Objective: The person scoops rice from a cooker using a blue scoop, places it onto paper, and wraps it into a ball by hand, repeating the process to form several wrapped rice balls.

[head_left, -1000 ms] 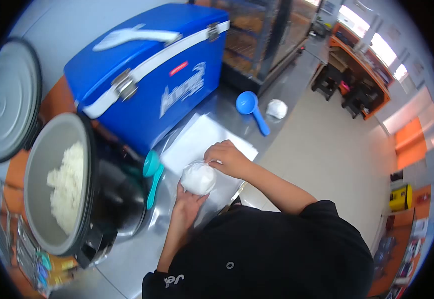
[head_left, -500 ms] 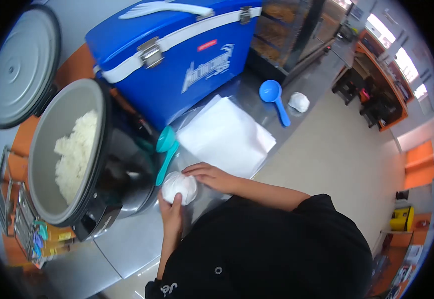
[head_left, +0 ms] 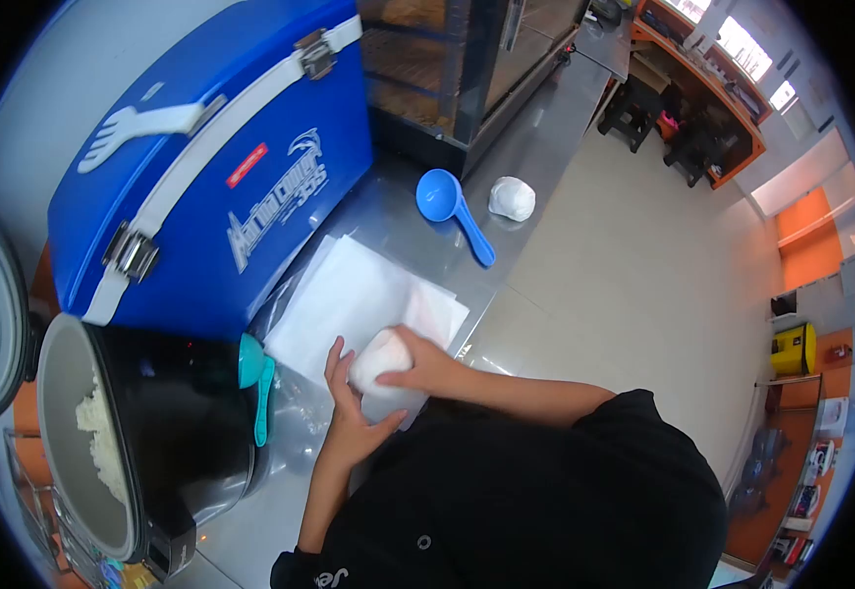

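Note:
Between my two hands is a round white paper-wrapped bundle (head_left: 380,365); its contents are hidden. My right hand (head_left: 425,365) grips its right side, fingers over the far side and thumb across the front. From the left and below, my left hand (head_left: 351,429) cups it, with the fingers along its side and the thumb under it. Just beyond lies a stack of white paper sheets (head_left: 344,299). To the left, a teal scoop (head_left: 263,402) rests against a black rice cooker (head_left: 177,422) holding white rice (head_left: 101,442).
A blue cooler box (head_left: 280,187) with a white fork-shaped utensil (head_left: 137,133) on its lid stands at the back. A blue scoop (head_left: 440,199) and another white wrapped bundle (head_left: 512,198) lie near the counter's edge. Behind them is a glass display case (head_left: 447,79).
The view has swung, so the counter things appear farther left. My hands have turned the bundle, and my right hand now grips it where it earlier touched the top with its fingertips.

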`<state>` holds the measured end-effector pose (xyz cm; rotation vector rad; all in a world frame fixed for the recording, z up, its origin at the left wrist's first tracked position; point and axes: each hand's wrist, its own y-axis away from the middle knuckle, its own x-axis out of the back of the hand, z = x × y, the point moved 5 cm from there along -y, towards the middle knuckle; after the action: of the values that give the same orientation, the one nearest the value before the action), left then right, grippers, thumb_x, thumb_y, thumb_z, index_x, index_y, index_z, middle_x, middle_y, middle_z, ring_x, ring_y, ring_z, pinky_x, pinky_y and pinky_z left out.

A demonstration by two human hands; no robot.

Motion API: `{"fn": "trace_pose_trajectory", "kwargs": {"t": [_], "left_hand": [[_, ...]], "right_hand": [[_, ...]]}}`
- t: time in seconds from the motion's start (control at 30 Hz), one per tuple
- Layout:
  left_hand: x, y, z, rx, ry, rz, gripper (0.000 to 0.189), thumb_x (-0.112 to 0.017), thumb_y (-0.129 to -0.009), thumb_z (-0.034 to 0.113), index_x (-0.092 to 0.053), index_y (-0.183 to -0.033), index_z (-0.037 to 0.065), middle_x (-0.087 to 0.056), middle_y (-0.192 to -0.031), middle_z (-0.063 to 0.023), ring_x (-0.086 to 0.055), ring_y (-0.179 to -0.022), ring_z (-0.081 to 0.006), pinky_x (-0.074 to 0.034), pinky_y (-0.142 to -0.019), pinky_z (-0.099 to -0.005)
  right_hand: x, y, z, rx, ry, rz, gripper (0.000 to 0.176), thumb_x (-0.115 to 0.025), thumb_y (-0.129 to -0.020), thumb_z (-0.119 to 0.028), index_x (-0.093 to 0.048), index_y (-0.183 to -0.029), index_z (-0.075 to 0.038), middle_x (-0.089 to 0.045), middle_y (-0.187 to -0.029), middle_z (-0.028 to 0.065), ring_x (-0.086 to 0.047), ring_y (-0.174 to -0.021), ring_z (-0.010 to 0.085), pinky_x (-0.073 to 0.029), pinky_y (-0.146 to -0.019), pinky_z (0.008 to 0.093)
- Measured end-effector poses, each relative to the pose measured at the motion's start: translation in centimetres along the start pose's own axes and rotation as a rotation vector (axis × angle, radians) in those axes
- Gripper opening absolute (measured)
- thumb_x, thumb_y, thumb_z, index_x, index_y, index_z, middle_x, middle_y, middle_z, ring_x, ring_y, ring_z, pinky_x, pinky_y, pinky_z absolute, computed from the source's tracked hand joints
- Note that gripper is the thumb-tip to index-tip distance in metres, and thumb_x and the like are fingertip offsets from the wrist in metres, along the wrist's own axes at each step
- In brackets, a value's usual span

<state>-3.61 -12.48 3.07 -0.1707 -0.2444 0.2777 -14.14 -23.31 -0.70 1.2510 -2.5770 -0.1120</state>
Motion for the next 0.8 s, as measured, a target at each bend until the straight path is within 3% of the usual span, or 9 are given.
{"fn": "trace_pose_trajectory", "kwargs": {"t": [0.1,0.2,0.27,0.37,0.47,0.53,0.63,0.73,0.8], "left_hand": [[-2.3,-3.1,-3.5,-0.029,0.283,0.089,0.072,-0.064,-0.079,0.006,-0.029,-0.141,0.004,-0.018,-0.15,-0.0183,-0.031,-0.134,-0.0358,-0.032,-0.108,-0.0441],[-2.3,-5.2,-6.9,0.093,-0.475,0.233,0.051,-0.039,-0.083,-0.01,-0.039,-0.134,-0.002,-0.04,-0.138,-0.0226,-0.039,-0.129,-0.0372,-0.031,-0.11,-0.0419],[-2.9,-5.3,-9.0,0.135,-0.55,0.191,0.05,-0.039,-0.083,-0.01,-0.041,-0.132,-0.003,-0.042,-0.136,-0.0233,-0.04,-0.128,-0.0379,-0.031,-0.11,-0.0421],[-3.5,-5.3,-10.6,0.173,-0.711,0.114,0.046,-0.041,-0.083,-0.01,-0.046,-0.128,-0.004,-0.047,-0.13,-0.0245,-0.044,-0.124,-0.0386,-0.034,-0.108,-0.0422],[-3.5,-5.3,-9.8,0.146,-0.682,0.197,0.046,-0.048,-0.081,-0.009,-0.047,-0.127,-0.003,-0.049,-0.128,-0.0243,-0.046,-0.121,-0.0395,-0.038,-0.104,-0.043],[-3.7,-5.2,-10.0,0.154,-0.696,0.195,0.046,-0.05,-0.081,-0.008,-0.047,-0.126,-0.003,-0.049,-0.128,-0.0242,-0.047,-0.121,-0.0397,-0.038,-0.103,-0.0431],[-3.8,-5.3,-10.1,0.149,-0.728,0.203,0.045,-0.052,-0.079,-0.008,-0.049,-0.124,-0.002,-0.051,-0.127,-0.0238,-0.048,-0.119,-0.0398,-0.039,-0.103,-0.0431],[-3.7,-5.5,-10.1,0.15,-0.757,0.208,0.044,-0.053,-0.077,-0.008,-0.052,-0.12,-0.002,-0.052,-0.126,-0.0234,-0.049,-0.119,-0.0397,-0.04,-0.102,-0.043],[-3.7,-5.3,-10.5,0.166,-0.767,0.21,0.043,-0.053,-0.076,-0.008,-0.053,-0.119,-0.001,-0.052,-0.125,-0.0233,-0.05,-0.118,-0.0396,-0.04,-0.102,-0.0429]], "right_hand": [[8.3,-0.7,1.8,-0.017,-0.124,0.333,0.076,-0.079,-0.075,-0.025,-0.038,-0.134,0.002,-0.053,-0.123,0.0162,-0.053,-0.113,0.0225,-0.045,-0.094,0.0359],[20.6,-1.5,2.9,0.014,-0.073,0.758,0.077,-0.071,-0.082,-0.024,-0.029,-0.141,0.001,-0.049,-0.128,0.0164,-0.051,-0.115,0.024,-0.044,-0.096,0.036],[29.7,-2.7,4.2,0.188,0.046,0.994,0.075,-0.072,-0.08,-0.027,-0.032,-0.138,0.001,-0.049,-0.126,0.0189,-0.051,-0.116,0.0261,-0.044,-0.096,0.0359],[39.3,-5.2,6.8,0.216,0.229,1.013,0.078,-0.074,-0.079,-0.032,-0.033,-0.137,0.001,-0.047,-0.126,0.0226,-0.051,-0.116,0.0292,-0.043,-0.096,0.0378],[43.1,-8.9,8.3,-0.069,0.396,0.793,0.083,-0.074,-0.077,-0.038,-0.031,-0.136,0.002,-0.047,-0.125,0.0258,-0.05,-0.117,0.032,-0.043,-0.096,0.0412],[42.5,-12.9,12.0,-0.243,0.418,0.272,0.083,-0.074,-0.076,-0.042,-0.035,-0.137,-0.002,-0.047,-0.129,0.0235,-0.048,-0.119,0.0344,-0.041,-0.098,0.0439],[41.0,-13.8,10.4,-0.212,0.994,0.389,0.075,-0.075,-0.073,-0.044,-0.046,-0.135,-0.012,-0.046,-0.134,0.0175,-0.045,-0.122,0.0359,-0.037,-0.101,0.0468],[39.7,-13.1,10.5,0.212,0.773,0.58,0.065,-0.072,-0.072,-0.049,-0.057,-0.127,-0.018,-0.044,-0.138,0.0114,-0.035,-0.131,0.0387,-0.032,-0.105,0.05],[35.3,-10.4,8.9,0.216,0.905,0.584,0.059,-0.073,-0.069,-0.048,-0.063,-0.12,-0.02,-0.043,-0.139,0.0106,-0.03,-0.134,0.0393,-0.028,-0.106,0.0555]]}}
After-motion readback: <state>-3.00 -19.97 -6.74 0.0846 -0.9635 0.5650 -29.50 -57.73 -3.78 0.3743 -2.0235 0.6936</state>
